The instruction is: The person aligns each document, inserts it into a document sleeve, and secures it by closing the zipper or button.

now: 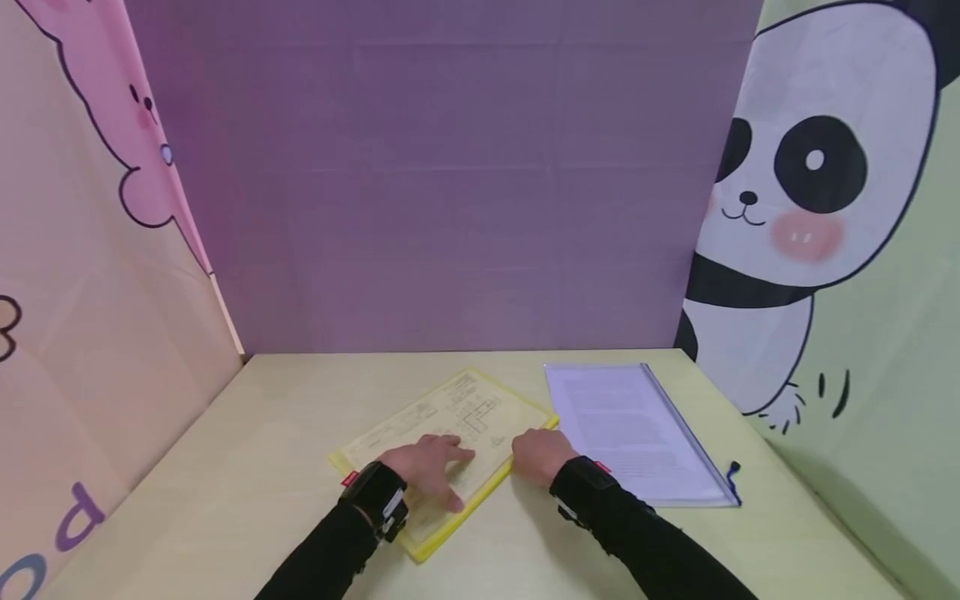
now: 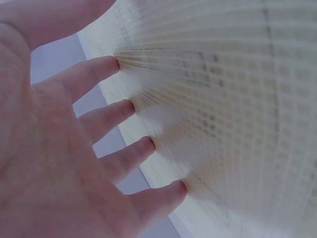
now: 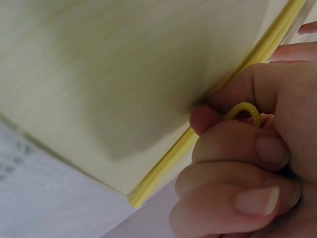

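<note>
A yellow zip document pouch point(image 1: 450, 408) of clear mesh lies slantwise on the table, with a printed sheet showing through it. My left hand point(image 1: 429, 468) rests on its upper face, fingers spread. In the left wrist view those fingertips point(image 2: 144, 144) press on the mesh. My right hand point(image 1: 542, 455) is at the pouch's right-hand edge, near its far right corner. The right wrist view shows its fingers curled and pinching at the yellow zip edge point(image 3: 166, 166). A yellow cord loop point(image 3: 245, 106) sticks out between these fingers; the zip slider is hidden by them.
To the right lies a second zip pouch point(image 1: 615, 425), whitish, with printed paper inside, a dark zip edge and a dark blue cord pull point(image 1: 733, 473). Both pouches lie on a pale wooden table point(image 1: 300, 400). A purple backdrop point(image 1: 465, 183) stands behind, with printed side panels.
</note>
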Action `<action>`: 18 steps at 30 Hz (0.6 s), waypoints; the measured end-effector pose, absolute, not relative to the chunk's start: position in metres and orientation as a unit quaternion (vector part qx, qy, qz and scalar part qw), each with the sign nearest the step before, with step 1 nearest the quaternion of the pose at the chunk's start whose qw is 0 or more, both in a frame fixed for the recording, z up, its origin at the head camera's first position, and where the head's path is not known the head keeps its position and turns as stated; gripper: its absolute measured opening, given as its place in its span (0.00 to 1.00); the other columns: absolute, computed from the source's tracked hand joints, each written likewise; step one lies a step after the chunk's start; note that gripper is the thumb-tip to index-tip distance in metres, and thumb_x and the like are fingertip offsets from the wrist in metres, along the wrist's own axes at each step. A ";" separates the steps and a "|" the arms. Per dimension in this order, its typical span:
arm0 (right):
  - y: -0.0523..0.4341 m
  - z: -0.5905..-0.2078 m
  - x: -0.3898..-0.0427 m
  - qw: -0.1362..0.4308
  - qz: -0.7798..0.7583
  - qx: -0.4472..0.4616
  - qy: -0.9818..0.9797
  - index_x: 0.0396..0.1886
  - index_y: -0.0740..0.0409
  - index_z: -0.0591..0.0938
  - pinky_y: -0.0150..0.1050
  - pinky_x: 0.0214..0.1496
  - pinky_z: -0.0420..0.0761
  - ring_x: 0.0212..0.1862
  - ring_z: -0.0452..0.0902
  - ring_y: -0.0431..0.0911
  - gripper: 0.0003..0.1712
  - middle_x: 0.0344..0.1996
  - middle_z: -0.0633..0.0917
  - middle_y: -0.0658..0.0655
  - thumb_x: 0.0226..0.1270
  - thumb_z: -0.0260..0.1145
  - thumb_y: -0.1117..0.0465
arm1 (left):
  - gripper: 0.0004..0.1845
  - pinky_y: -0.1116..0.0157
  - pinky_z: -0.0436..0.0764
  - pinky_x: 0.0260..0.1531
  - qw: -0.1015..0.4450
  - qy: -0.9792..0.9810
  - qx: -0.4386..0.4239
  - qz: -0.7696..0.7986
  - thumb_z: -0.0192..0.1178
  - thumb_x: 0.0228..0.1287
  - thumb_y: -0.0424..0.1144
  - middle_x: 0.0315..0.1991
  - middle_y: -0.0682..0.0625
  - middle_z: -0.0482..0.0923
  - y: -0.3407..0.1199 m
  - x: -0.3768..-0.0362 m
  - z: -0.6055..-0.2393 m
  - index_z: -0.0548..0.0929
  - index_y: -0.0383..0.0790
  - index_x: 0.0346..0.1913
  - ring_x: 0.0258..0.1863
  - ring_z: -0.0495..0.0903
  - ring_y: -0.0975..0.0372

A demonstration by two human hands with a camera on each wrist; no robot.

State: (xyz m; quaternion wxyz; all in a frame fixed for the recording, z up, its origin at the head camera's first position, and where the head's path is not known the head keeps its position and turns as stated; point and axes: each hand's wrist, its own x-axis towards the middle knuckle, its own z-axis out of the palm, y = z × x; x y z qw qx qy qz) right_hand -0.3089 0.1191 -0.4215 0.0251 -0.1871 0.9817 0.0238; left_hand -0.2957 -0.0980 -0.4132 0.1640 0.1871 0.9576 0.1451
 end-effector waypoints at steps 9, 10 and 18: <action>0.118 -0.420 -0.307 0.012 0.040 -0.198 0.979 0.20 0.57 0.76 0.44 0.27 0.73 0.22 0.67 0.48 0.14 0.17 0.73 0.52 0.68 0.62 0.63 | 0.42 0.37 0.65 0.67 0.165 0.957 0.187 0.150 0.78 0.51 0.55 0.77 0.50 0.62 -0.098 -0.296 -0.413 0.75 0.60 0.72 0.76 0.58 0.49; 0.119 -0.420 -0.307 0.010 0.041 -0.198 0.979 0.20 0.57 0.76 0.44 0.27 0.73 0.22 0.67 0.48 0.14 0.17 0.73 0.52 0.68 0.62 0.63 | 0.42 0.37 0.65 0.67 0.166 0.957 0.188 0.148 0.78 0.52 0.55 0.77 0.50 0.61 -0.097 -0.296 -0.413 0.74 0.60 0.72 0.76 0.58 0.49; 0.118 -0.420 -0.307 0.028 0.035 -0.197 0.979 0.24 0.56 0.77 0.43 0.30 0.73 0.24 0.68 0.48 0.13 0.20 0.74 0.53 0.70 0.62 0.61 | 0.42 0.36 0.66 0.66 0.163 0.958 0.187 0.145 0.78 0.50 0.56 0.77 0.51 0.62 -0.098 -0.296 -0.413 0.75 0.61 0.71 0.76 0.59 0.49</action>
